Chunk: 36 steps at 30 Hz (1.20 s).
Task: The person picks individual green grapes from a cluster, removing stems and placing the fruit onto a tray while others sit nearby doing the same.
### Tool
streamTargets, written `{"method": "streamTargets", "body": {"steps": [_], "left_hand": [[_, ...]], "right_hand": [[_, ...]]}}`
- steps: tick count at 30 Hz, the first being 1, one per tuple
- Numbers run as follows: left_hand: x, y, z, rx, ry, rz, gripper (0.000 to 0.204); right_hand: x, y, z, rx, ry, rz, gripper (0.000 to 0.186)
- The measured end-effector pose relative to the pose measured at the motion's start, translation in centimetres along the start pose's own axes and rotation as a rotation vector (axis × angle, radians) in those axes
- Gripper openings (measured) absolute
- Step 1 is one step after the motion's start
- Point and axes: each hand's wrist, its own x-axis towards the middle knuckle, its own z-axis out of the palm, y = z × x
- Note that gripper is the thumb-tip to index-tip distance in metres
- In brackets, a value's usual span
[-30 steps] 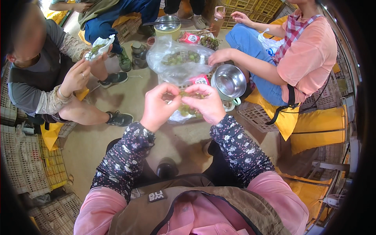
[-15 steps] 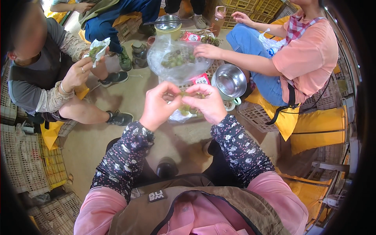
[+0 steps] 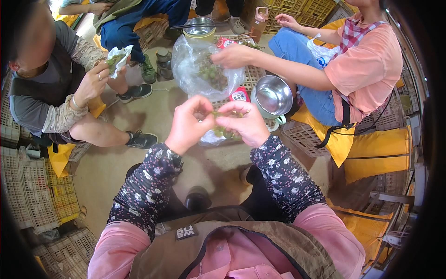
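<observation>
My left hand (image 3: 187, 123) and my right hand (image 3: 247, 124) meet in front of me, fingertips nearly together. A small bunch of green grapes (image 3: 223, 132) hangs under my right hand, held by its thumb and fingers. My left thumb and forefinger are pinched against something small and greenish, too blurred to name. Beyond my hands lies a clear plastic bag (image 3: 185, 72) with green grapes (image 3: 212, 74) inside. A co-worker's hand (image 3: 232, 56) reaches into it from the right. A red packet (image 3: 239, 94) is just beyond my right hand.
At the right of the low crate (image 3: 253, 76) stands a metal bowl (image 3: 273, 96); a second bowl (image 3: 200, 30) with chopsticks across it is farther off. A co-worker sits at left holding grapes on white paper (image 3: 120, 60). Plastic crates (image 3: 35, 188) and yellow sacks (image 3: 378, 156) line the sides.
The co-worker's hand at right has moved left, deeper over the bag, and the bag has shifted and crumpled. My own hands have barely moved.
</observation>
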Motion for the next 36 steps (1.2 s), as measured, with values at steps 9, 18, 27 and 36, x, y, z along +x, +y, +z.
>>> {"method": "streamTargets", "body": {"steps": [9,18,27,36], "left_hand": [[0.1,0.4,-0.3,-0.486,-0.021,-0.150,0.016],[0.2,0.1,0.2,-0.401,0.046,-0.104,0.016],[0.4,-0.5,-0.1,-0.720,-0.116,-0.171,0.017],[0.5,-0.4,-1.0,-1.065,-0.074,-0.303,0.015]], "right_hand": [[0.0,-0.3,0.1,0.198,-0.037,0.147,0.019],[0.0,-0.1,0.6,0.060,0.120,0.027,0.019],[0.0,0.1,0.2,0.068,0.066,0.037,0.023],[0.2,-0.4,-0.5,0.421,-0.042,0.194,0.020]]}}
